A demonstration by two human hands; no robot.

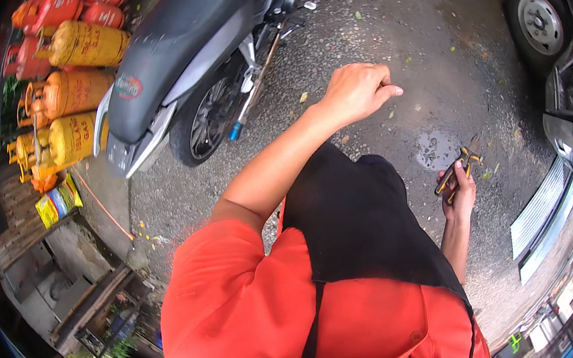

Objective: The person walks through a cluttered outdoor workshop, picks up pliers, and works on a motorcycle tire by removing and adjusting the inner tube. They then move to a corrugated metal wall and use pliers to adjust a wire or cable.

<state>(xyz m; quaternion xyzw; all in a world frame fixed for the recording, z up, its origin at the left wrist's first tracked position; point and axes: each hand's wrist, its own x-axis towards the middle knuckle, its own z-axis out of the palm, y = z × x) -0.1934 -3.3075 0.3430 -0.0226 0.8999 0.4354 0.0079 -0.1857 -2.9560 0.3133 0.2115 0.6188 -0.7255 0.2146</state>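
My left hand (pixel 363 92) is raised in front of me across the middle of the view, its back upward. The fingers curl under and the thumb sticks out to the right; nothing shows in it, though the palm is hidden. Lower on the right, my right hand (pixel 463 194) is closed around pliers (pixel 468 156) with yellow and black handles. Their metal jaws point up and away from me, and my fingers cover part of the handles. A black apron (pixel 370 229) over an orange-red shirt (pixel 230 305) covers my front.
A motorcycle (pixel 181 57) stands ahead to the left, beside several yellow and red gas cylinders (pixel 82 91). Far right is a parked vehicle's wheel (pixel 539 24). Corrugated metal sheet (pixel 536 210) lies below it. A wet patch (pixel 435 150) marks the gravelly pavement; wooden planks (pixel 92 307) lie left.
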